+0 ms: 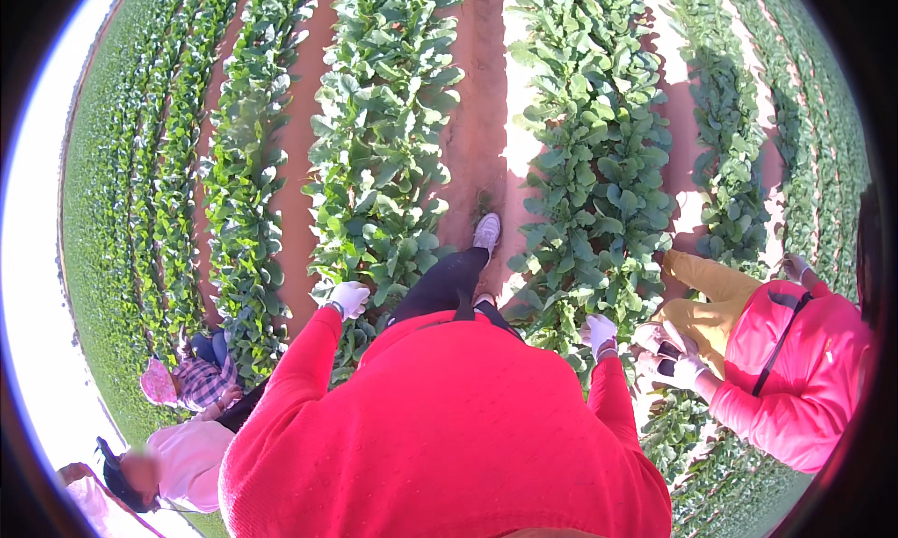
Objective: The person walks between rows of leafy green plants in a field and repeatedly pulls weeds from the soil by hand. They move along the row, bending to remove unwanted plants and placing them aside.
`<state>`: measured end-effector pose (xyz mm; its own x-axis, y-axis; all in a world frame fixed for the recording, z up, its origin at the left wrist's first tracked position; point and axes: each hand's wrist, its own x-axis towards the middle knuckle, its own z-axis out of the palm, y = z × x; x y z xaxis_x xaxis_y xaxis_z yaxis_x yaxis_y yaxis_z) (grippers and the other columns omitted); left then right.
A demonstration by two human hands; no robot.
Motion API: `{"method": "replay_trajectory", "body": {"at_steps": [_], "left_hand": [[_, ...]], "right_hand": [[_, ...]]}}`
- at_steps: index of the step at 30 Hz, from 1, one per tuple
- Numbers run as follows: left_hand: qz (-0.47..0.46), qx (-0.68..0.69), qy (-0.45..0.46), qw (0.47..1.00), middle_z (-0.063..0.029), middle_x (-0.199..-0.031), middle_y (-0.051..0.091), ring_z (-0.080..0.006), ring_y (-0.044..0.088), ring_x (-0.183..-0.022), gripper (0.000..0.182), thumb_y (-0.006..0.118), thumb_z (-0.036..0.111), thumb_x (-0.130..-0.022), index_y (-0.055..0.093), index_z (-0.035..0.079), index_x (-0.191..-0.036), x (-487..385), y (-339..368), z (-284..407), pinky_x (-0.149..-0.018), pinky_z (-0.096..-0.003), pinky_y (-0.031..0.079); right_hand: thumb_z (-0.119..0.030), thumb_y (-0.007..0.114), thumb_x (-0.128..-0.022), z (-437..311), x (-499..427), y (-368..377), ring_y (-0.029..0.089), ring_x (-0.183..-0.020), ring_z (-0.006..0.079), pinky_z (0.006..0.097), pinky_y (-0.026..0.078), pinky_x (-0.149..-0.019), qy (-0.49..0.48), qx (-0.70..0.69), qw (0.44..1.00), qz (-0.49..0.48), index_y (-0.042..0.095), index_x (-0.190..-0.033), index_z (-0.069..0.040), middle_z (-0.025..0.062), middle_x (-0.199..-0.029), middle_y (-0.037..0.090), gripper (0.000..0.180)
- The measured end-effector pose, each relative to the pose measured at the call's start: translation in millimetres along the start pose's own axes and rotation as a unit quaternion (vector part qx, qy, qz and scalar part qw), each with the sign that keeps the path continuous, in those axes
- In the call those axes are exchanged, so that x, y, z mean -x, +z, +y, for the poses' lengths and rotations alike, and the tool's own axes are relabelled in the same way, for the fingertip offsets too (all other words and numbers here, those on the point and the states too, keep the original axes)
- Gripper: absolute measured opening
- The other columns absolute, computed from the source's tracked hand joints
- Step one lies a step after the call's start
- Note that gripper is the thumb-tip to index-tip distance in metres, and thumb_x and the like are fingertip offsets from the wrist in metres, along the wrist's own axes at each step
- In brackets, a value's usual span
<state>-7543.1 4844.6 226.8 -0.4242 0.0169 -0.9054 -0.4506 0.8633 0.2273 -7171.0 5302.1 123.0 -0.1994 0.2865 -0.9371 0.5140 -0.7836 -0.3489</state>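
My left hand (351,299), in a white glove, is at the edge of a bed of leafy green plants (382,152). Its fingers look curled, and whether anything is inside them is hidden. A second white glove covers my right hand (600,332), which hangs beside the bed of broad-leaved plants (596,166) on my other side. I cannot make out how its fingers are set or whether they touch the leaves. Between the two beds, my light-coloured shoe (487,230) rests on the bare soil furrow (477,103).
At right, a person in a red jacket (793,376) sits or crouches close by, a dark object (666,359) at their gloved hand. People in a pink top (193,461) and a plaid shirt (207,380) are at lower left. More crop rows (249,138) run alongside.
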Motion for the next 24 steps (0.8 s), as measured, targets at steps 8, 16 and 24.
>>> {"method": "replay_trajectory", "body": {"at_steps": [8, 16, 24], "left_hand": [[0.005, 0.092, -0.015, 0.996, -0.0106, -0.084, 0.061, -0.0184, 0.059, -0.054, 0.024, 0.051, 0.022, -0.082, 0.056, 0.002, -0.095, -31.3, -46.9, 35.0, -0.042, -0.0289, 0.049], [0.026, 0.123, -0.016, 0.992, -0.0045, -0.072, 0.056, -0.0136, 0.051, -0.046, 0.018, 0.049, 0.019, -0.08, 0.056, 0.004, -0.088, -59.8, -70.0, 70.2, -0.035, -0.0274, 0.041], [0.017, 0.2, -0.012, 0.979, -0.0079, -0.081, 0.057, -0.0164, 0.055, -0.051, 0.03, 0.051, 0.021, -0.083, 0.054, 0.004, -0.107, -77.9, -94.6, 84.7, -0.037, -0.0279, 0.043]], "right_hand": [[-0.016, 0.049, -0.083, -154.4, -19.0, 84.9, 0.055, -0.055, 0.0113, 0.0235, 0.042, -0.044, -0.151, 0.159, 0.975, 0.022, 0.056, -0.103, -0.005, 0.0039, -0.076, 0.057, 0.025], [-0.016, 0.05, -0.084, -166.7, -11.0, 104.7, 0.056, -0.054, 0.0138, 0.0251, 0.043, -0.044, -0.107, 0.185, 0.977, -0.005, 0.053, -0.106, -0.005, 0.0067, -0.077, 0.058, 0.025], [-0.008, 0.049, -0.08, -152.2, -42.5, 90.3, 0.035, -0.039, 0.0107, 0.0264, 0.024, -0.035, 0.061, 0.067, 0.995, -0.042, 0.042, -0.073, -0.011, 0.0004, -0.057, 0.036, 0.01]]}}
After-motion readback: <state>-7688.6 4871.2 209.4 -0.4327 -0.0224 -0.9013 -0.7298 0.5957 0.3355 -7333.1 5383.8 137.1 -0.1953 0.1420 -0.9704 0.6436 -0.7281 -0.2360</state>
